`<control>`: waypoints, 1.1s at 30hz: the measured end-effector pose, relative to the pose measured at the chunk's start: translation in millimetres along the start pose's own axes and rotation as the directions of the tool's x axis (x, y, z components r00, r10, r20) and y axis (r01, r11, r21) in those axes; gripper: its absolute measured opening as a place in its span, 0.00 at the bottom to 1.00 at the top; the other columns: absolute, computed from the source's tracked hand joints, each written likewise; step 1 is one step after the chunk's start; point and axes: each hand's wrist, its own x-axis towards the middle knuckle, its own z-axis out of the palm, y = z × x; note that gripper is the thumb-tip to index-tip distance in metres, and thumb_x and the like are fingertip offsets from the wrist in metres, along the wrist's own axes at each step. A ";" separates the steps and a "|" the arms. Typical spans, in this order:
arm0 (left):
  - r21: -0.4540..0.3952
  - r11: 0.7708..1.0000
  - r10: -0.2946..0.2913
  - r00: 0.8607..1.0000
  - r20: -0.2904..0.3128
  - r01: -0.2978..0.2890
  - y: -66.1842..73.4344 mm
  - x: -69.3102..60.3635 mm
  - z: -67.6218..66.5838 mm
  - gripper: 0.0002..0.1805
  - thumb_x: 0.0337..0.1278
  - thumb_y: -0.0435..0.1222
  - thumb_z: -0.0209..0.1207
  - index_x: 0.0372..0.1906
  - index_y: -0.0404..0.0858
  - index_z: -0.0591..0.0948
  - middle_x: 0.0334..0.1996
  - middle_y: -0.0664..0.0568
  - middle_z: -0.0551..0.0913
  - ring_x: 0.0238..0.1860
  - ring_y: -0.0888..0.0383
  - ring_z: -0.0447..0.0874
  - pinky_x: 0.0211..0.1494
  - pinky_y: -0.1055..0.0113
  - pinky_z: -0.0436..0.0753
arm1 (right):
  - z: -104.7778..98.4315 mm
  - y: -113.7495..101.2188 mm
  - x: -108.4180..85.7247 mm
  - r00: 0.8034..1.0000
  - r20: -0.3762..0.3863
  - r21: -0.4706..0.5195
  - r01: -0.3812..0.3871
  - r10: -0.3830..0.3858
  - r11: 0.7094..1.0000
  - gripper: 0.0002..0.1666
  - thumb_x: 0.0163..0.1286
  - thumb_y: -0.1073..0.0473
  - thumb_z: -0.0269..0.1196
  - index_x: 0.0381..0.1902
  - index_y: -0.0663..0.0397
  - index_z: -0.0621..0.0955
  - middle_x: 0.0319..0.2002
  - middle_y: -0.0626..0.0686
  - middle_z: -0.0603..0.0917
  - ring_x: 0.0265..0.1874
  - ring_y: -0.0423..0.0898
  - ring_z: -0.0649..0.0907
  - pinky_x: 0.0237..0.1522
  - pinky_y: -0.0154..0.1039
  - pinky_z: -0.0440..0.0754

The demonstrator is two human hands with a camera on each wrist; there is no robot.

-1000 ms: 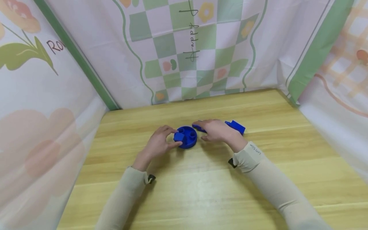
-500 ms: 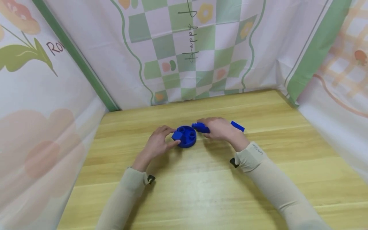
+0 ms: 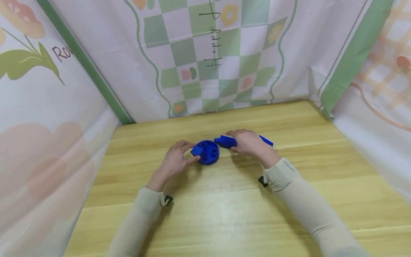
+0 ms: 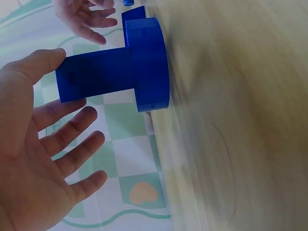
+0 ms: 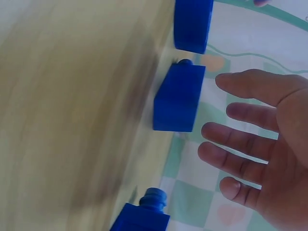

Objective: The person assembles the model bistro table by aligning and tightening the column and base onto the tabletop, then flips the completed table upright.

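My left hand (image 3: 174, 159) pinches a blue square-sided block (image 3: 197, 150) between thumb and index finger, the other fingers spread. That block (image 4: 96, 74) stands up from a round blue base (image 3: 210, 157) with raised round sockets; how it sits in the base is hidden. Just right of the base lies a second blue block (image 3: 227, 141) with a round knob at one end, the knob towards the base. My right hand (image 3: 248, 142) hovers by it, fingers loosely extended; the right wrist view shows a gap between them and this block (image 5: 179, 98).
A third blue piece (image 3: 266, 140), partly behind my right hand, lies farther right; its round threaded-looking neck shows in the right wrist view. Below is a wooden table (image 3: 218, 214). Patterned cloth (image 3: 192, 43) hangs behind and at both sides.
My right hand has moved right and off the second block, uncovering more of it. The block in my left hand, with its base, has shifted slightly left.
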 end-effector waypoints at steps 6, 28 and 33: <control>0.003 1.000 -0.017 1.000 0.003 0.017 -1.5 0.6 0.3 0.33 0.62 0.59 0.60 0.66 0.46 0.77 0.60 0.49 0.78 0.63 0.48 0.75 0.70 0.48 0.73 | 5.6 4.3 3.1 1.000 0.005 -0.018 -0.021 0.021 1.000 0.37 0.66 0.50 0.68 0.71 0.52 0.71 0.62 0.62 0.80 0.60 0.61 0.80 0.61 0.59 0.78; -0.009 1.000 0.009 0.999 -0.033 -0.009 -7.8 0.0 2.2 0.31 0.65 0.57 0.59 0.67 0.46 0.76 0.60 0.47 0.79 0.63 0.47 0.76 0.70 0.47 0.72 | 17.2 5.2 15.1 0.999 0.001 -0.054 -0.042 0.043 0.998 0.38 0.63 0.51 0.70 0.67 0.59 0.74 0.56 0.62 0.84 0.55 0.61 0.83 0.55 0.58 0.82; -0.019 1.000 0.015 0.999 -0.034 -0.015 -8.4 0.2 0.4 0.29 0.66 0.54 0.59 0.67 0.46 0.76 0.60 0.46 0.79 0.62 0.47 0.77 0.69 0.47 0.74 | 18.2 5.3 16.9 0.999 0.004 -0.049 -0.047 0.048 0.998 0.37 0.63 0.52 0.70 0.66 0.60 0.74 0.56 0.62 0.84 0.54 0.60 0.83 0.55 0.58 0.82</control>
